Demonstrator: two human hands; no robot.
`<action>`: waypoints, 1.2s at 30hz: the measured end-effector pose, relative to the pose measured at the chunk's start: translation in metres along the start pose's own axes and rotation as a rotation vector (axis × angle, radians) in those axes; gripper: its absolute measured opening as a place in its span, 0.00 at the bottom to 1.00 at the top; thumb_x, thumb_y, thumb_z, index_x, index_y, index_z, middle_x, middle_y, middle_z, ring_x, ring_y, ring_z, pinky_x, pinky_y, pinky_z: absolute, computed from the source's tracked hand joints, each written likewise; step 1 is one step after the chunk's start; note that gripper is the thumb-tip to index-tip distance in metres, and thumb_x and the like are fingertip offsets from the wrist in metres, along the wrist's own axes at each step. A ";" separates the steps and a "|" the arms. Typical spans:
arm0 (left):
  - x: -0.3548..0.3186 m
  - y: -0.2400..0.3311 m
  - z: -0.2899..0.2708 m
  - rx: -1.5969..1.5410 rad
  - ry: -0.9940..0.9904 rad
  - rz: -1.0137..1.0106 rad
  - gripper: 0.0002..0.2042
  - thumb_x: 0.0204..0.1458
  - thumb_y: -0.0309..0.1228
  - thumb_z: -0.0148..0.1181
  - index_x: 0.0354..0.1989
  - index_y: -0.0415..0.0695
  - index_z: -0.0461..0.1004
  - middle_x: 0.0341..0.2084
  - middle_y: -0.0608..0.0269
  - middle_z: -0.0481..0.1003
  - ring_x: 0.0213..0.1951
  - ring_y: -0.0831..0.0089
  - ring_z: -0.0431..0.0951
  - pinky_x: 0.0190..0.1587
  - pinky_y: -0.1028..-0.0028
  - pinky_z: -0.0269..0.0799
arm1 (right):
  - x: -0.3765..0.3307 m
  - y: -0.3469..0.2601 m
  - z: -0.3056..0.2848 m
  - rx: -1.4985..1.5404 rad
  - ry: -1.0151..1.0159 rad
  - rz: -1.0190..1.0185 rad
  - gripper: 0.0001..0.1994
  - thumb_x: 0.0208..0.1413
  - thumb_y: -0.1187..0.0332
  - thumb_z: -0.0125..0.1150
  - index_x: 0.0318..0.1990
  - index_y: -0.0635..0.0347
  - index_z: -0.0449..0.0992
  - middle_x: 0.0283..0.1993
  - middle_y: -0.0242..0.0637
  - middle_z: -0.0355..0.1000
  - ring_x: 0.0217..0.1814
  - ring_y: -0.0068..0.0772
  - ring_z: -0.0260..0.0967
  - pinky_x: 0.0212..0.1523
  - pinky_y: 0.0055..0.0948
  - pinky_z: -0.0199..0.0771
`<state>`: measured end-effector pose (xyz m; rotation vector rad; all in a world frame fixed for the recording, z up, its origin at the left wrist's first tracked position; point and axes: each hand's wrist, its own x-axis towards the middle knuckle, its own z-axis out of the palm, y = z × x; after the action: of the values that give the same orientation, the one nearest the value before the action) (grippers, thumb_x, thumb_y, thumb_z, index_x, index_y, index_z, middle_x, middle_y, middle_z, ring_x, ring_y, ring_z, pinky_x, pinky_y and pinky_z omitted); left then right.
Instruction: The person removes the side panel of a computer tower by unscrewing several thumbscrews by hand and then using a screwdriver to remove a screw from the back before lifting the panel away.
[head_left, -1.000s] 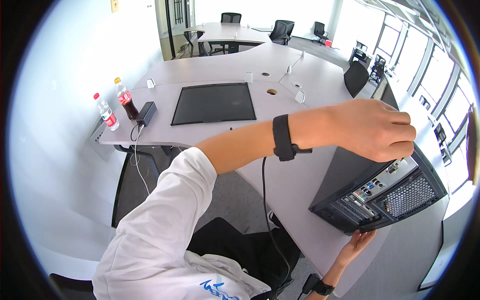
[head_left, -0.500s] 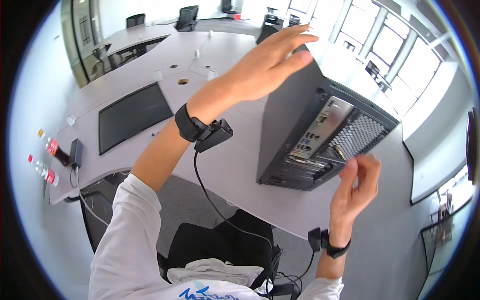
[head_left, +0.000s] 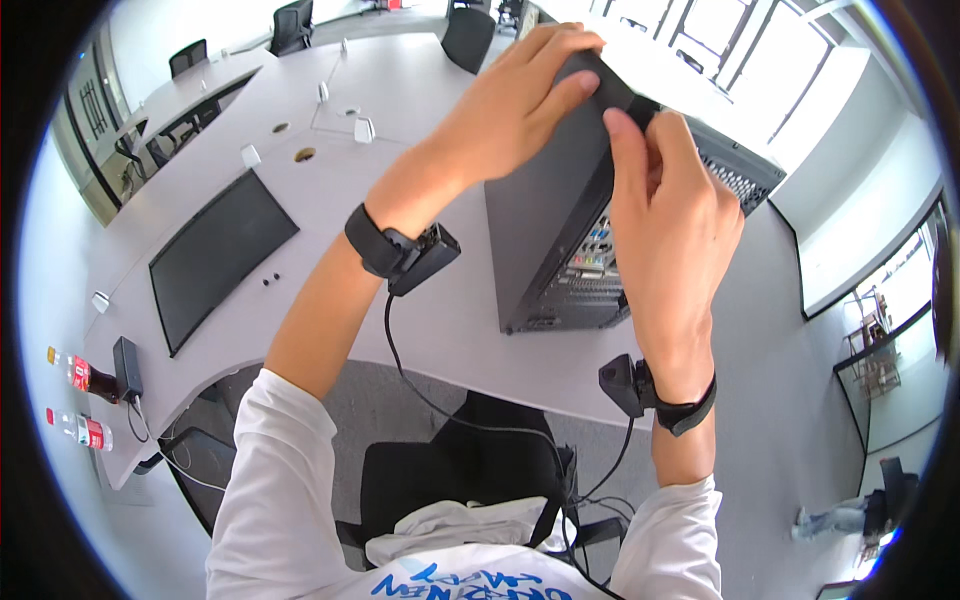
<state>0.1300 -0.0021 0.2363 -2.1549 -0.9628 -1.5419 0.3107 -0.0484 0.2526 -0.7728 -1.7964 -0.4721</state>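
Observation:
A black desktop computer case (head_left: 540, 225) stands on the pale table, its rear panel turned toward me and to the right. My left hand (head_left: 505, 115) curls over the top of the case at its left side, fingers on the upper edge and thumb against the side panel. Close beside it, my right hand (head_left: 675, 230) is closed at the upper rear corner, thumb and bent forefinger against the edge. Whatever lies between those fingertips is hidden. The right hand also covers much of the rear ports and the vent mesh (head_left: 735, 180).
A dark flat monitor (head_left: 222, 262) lies left on the table (head_left: 400, 330), near two small black pieces (head_left: 271, 280). Beyond are a cola bottle (head_left: 85, 375), a clear bottle (head_left: 80, 428) and a black power adapter (head_left: 127, 368). A cable (head_left: 470, 430) hangs between my wrists.
My right hand has risen from the lower right of the rear panel to its upper corner. My left hand now curls around the top edge. The view has shifted.

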 end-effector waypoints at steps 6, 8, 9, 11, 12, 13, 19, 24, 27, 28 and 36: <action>-0.004 -0.002 0.005 -0.078 0.072 0.046 0.18 0.65 0.34 0.48 0.60 0.38 0.63 0.57 0.41 0.66 0.61 0.48 0.66 0.64 0.63 0.60 | -0.004 0.003 0.008 -0.160 -0.001 -0.071 0.13 0.61 0.63 0.60 0.27 0.55 0.67 0.19 0.31 0.68 0.16 0.40 0.67 0.15 0.34 0.63; -0.008 -0.005 0.005 -0.100 0.107 0.104 0.18 0.66 0.31 0.45 0.61 0.37 0.62 0.58 0.38 0.64 0.62 0.42 0.63 0.65 0.60 0.58 | -0.002 0.002 0.009 -0.225 0.023 -0.159 0.12 0.61 0.63 0.60 0.27 0.55 0.67 0.19 0.31 0.67 0.15 0.40 0.66 0.15 0.33 0.61; -0.007 -0.004 0.008 -0.080 0.115 0.089 0.18 0.66 0.32 0.46 0.61 0.37 0.62 0.58 0.39 0.65 0.62 0.44 0.63 0.65 0.61 0.59 | -0.002 0.003 0.006 -0.232 0.031 -0.187 0.14 0.64 0.62 0.58 0.27 0.57 0.69 0.16 0.34 0.65 0.15 0.37 0.62 0.17 0.30 0.59; -0.008 -0.004 0.010 -0.073 0.100 0.063 0.18 0.66 0.31 0.46 0.61 0.36 0.62 0.58 0.39 0.65 0.62 0.44 0.63 0.65 0.61 0.59 | -0.001 0.009 0.004 -0.281 0.014 -0.247 0.13 0.64 0.62 0.58 0.28 0.57 0.70 0.17 0.33 0.65 0.16 0.37 0.64 0.17 0.30 0.60; -0.008 -0.004 0.011 -0.060 0.090 0.047 0.18 0.66 0.31 0.46 0.61 0.36 0.62 0.58 0.40 0.65 0.62 0.44 0.63 0.65 0.61 0.59 | 0.001 0.012 0.002 -0.328 0.008 -0.315 0.13 0.64 0.62 0.58 0.28 0.56 0.70 0.18 0.33 0.66 0.17 0.36 0.65 0.18 0.30 0.61; -0.007 -0.007 0.012 -0.072 0.088 0.042 0.18 0.66 0.31 0.46 0.61 0.36 0.62 0.58 0.40 0.65 0.62 0.44 0.63 0.65 0.61 0.59 | 0.007 0.016 0.000 -0.343 0.025 -0.437 0.12 0.62 0.63 0.60 0.29 0.55 0.70 0.20 0.31 0.66 0.19 0.35 0.66 0.18 0.29 0.62; -0.005 0.001 0.009 -0.075 0.094 0.027 0.17 0.66 0.31 0.44 0.60 0.36 0.62 0.57 0.40 0.66 0.61 0.44 0.65 0.63 0.61 0.61 | 0.018 0.011 -0.013 -0.354 -0.133 -0.538 0.10 0.54 0.74 0.61 0.26 0.58 0.65 0.22 0.36 0.63 0.20 0.39 0.67 0.19 0.33 0.65; -0.007 0.008 0.010 -0.055 0.105 0.037 0.17 0.68 0.33 0.42 0.60 0.37 0.62 0.57 0.41 0.66 0.61 0.44 0.65 0.63 0.61 0.62 | 0.025 0.022 -0.016 -0.410 -0.045 -0.758 0.11 0.54 0.65 0.66 0.27 0.54 0.69 0.22 0.28 0.60 0.17 0.28 0.63 0.17 0.26 0.59; -0.006 0.026 0.001 -0.053 0.055 -0.069 0.17 0.68 0.34 0.42 0.61 0.38 0.62 0.58 0.41 0.66 0.61 0.45 0.65 0.63 0.62 0.61 | 0.034 0.028 -0.021 -0.416 -0.075 -0.854 0.11 0.52 0.66 0.68 0.29 0.56 0.69 0.22 0.27 0.60 0.17 0.26 0.63 0.17 0.25 0.61; -0.006 0.026 -0.001 -0.047 0.055 -0.073 0.17 0.68 0.34 0.42 0.61 0.38 0.62 0.58 0.41 0.66 0.61 0.45 0.65 0.63 0.62 0.61 | 0.038 0.024 -0.022 -0.419 -0.115 -0.903 0.11 0.53 0.67 0.68 0.31 0.57 0.69 0.22 0.27 0.61 0.18 0.26 0.64 0.18 0.25 0.62; -0.007 0.019 0.004 -0.082 0.084 -0.048 0.17 0.68 0.33 0.41 0.60 0.37 0.62 0.57 0.42 0.66 0.61 0.46 0.65 0.63 0.63 0.61 | 0.026 0.013 -0.022 -0.308 -0.172 -0.645 0.09 0.53 0.72 0.62 0.28 0.59 0.67 0.25 0.36 0.63 0.23 0.36 0.69 0.21 0.35 0.68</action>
<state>0.1443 -0.0159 0.2305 -2.1167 -0.9462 -1.7082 0.3287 -0.0463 0.2841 -0.4260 -2.1534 -1.1538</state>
